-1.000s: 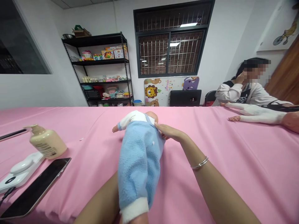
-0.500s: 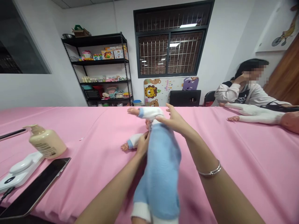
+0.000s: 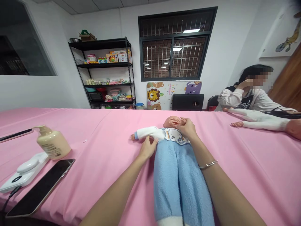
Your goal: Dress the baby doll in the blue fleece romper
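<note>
A baby doll [image 3: 174, 174] lies on its back on the pink cloth, its head toward the far edge of the table. It wears a blue and white outfit with an elephant face on the chest. My left hand [image 3: 148, 147] pinches the outfit at the doll's side, just under the outstretched white sleeve [image 3: 150, 133]. Beside the doll's face, my right hand [image 3: 188, 128] is closed around its other arm, and the small doll hand pokes out above my fingers. Most of that sleeve is hidden by my hand.
On the left stand a beige pump bottle [image 3: 53, 142], a white charger [image 3: 25, 171] and a dark phone [image 3: 42, 188]; another phone [image 3: 15, 135] lies farther left. A second doll [image 3: 263, 123] lies at right, near a seated person [image 3: 249, 94]. Shelves [image 3: 105, 64] stand behind.
The doll has turned from its side onto its back, and its face and chest now show. My right hand has gone from open to gripping the doll's arm. The view has shifted slightly.
</note>
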`<control>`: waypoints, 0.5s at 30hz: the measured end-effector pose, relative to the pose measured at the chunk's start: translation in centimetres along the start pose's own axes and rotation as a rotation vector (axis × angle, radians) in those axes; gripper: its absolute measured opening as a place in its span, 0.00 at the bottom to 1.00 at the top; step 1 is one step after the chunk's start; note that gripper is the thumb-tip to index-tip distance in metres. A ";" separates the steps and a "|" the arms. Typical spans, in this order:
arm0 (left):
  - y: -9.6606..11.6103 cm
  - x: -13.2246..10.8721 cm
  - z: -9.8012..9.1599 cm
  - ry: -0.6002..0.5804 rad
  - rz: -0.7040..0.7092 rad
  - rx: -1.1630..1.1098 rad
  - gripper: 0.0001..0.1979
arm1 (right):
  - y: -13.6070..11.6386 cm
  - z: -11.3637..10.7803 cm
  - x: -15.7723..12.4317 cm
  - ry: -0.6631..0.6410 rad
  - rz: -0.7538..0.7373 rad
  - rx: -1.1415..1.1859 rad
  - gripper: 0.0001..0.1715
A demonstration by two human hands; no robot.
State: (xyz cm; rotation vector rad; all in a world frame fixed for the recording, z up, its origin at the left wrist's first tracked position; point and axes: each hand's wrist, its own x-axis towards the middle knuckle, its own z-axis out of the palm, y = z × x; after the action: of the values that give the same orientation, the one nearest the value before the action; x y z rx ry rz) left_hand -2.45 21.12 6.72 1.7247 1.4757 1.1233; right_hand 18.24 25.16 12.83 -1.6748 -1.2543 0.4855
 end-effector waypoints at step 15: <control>-4.4 4.4 -4.8 0.334 -0.306 -0.580 0.42 | -0.3 1.6 1.2 0.252 0.273 0.796 0.30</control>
State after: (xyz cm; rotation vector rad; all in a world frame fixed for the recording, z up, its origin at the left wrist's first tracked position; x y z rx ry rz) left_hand -8.67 25.91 6.07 0.9176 1.3551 1.5262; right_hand 17.37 26.89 12.59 -1.1634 -0.5268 0.7859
